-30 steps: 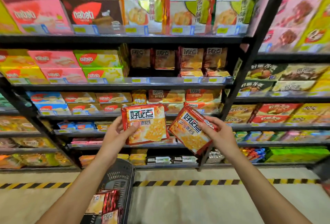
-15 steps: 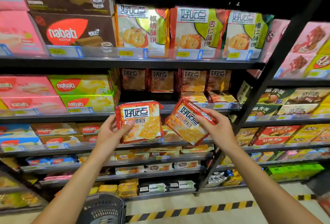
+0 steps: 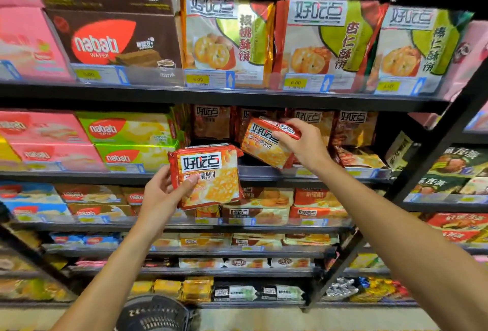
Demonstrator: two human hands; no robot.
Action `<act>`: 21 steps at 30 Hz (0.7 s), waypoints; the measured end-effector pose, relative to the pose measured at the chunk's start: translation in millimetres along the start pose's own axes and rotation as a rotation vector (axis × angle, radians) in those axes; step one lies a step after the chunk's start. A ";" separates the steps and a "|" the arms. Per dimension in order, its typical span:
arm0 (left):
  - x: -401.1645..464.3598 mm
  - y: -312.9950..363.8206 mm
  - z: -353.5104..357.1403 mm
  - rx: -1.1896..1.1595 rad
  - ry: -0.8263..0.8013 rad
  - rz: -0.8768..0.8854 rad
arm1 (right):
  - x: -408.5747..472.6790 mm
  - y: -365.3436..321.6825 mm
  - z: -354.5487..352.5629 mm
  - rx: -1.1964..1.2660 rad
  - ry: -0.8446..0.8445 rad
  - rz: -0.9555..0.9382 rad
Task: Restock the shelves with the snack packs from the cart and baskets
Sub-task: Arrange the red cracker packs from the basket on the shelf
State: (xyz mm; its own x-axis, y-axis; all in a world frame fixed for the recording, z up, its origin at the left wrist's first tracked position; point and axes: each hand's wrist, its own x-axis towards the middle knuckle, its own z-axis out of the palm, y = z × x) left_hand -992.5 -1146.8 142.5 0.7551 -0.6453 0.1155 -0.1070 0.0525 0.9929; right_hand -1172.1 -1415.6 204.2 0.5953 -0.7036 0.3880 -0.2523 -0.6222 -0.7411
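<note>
My left hand (image 3: 165, 194) grips a red and orange cracker pack (image 3: 208, 176) by its left edge, upright, in front of the second shelf's lip (image 3: 158, 173). My right hand (image 3: 303, 145) holds a second, matching cracker pack (image 3: 264, 145) by its top right corner, tilted, partly inside the second shelf's opening. Behind it stand several same-brand packs (image 3: 309, 119) in a row at the back of that shelf. A dark gap (image 3: 211, 156) lies on the shelf between the two held packs.
Nabati wafer boxes (image 3: 126, 135) fill the shelf to the left. Large cookie bags (image 3: 324, 40) stand on the shelf above. A black upright post (image 3: 433, 151) runs at the right. A dark basket rim (image 3: 155, 312) shows at the bottom, below my left arm.
Both hands have risen with their packs. My right hand has moved its pack up and forward into the second shelf; the left pack now sits at the shelf's lip. The view has tilted upward.
</note>
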 end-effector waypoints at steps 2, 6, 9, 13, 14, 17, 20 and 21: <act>2.5 -0.3 -1.1 0.006 0.021 0.006 | 14.1 2.7 6.8 -0.056 -0.004 0.012; 8.5 -1.5 -6.1 -0.016 0.043 0.002 | 39.0 7.3 20.1 -0.081 -0.083 0.100; 14.6 -4.2 -11.5 -0.030 0.046 -0.009 | 52.4 2.7 23.3 -0.238 -0.213 0.176; 20.3 -3.4 -13.2 -0.016 0.028 -0.006 | 57.4 8.2 19.6 -0.386 -0.433 0.301; 21.1 -3.2 -12.6 -0.017 0.021 -0.005 | 56.5 12.7 19.6 -0.463 -0.476 0.324; 24.2 -4.5 -11.4 -0.012 0.010 -0.009 | 46.9 14.3 24.5 -0.585 -0.450 0.215; 26.7 -6.6 -8.3 -0.012 -0.011 -0.024 | 31.4 22.4 39.3 -0.777 -0.296 -0.025; 27.3 -7.1 -6.9 -0.015 -0.015 -0.027 | 23.8 26.6 46.2 -0.829 -0.249 -0.106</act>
State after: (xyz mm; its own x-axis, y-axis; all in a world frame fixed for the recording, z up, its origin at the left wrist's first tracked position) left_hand -966.7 -1159.4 138.8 0.7478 -0.6580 0.0887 -0.0770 0.0468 0.9959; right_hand -1129.4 -1433.0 168.4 0.7721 -0.5925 0.2299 -0.6023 -0.7976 -0.0331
